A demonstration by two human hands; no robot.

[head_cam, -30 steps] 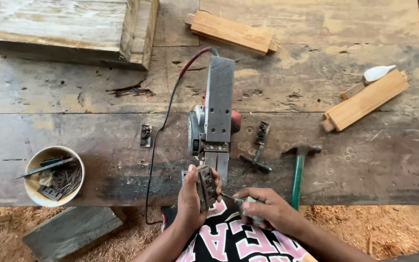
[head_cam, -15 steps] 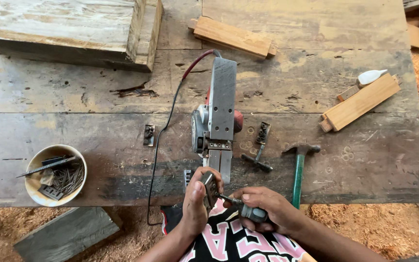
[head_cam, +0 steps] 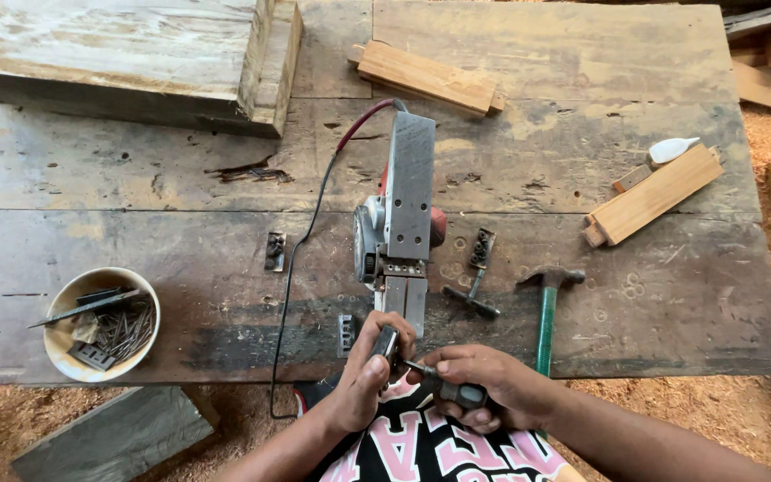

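Pinching a small dark metal part (head_cam: 386, 343) between thumb and fingers, your left hand (head_cam: 369, 375) holds it upright just off the near edge of the desk (head_cam: 136, 178). Your right hand (head_cam: 484, 386) has its fingers clamped around a dark-handled screwdriver (head_cam: 443, 386), whose long axis runs leftward and slightly up, the tip meeting the part from the right. Both hands sit close together, the left one nearer the part. Directly beyond the part lies an overturned electric planer (head_cam: 403, 214), lengthwise away from you, its red cord trailing left. A green-handled hammer (head_cam: 546, 312) rests to the right, a bowl of nails (head_cam: 100, 323) well off to the left.
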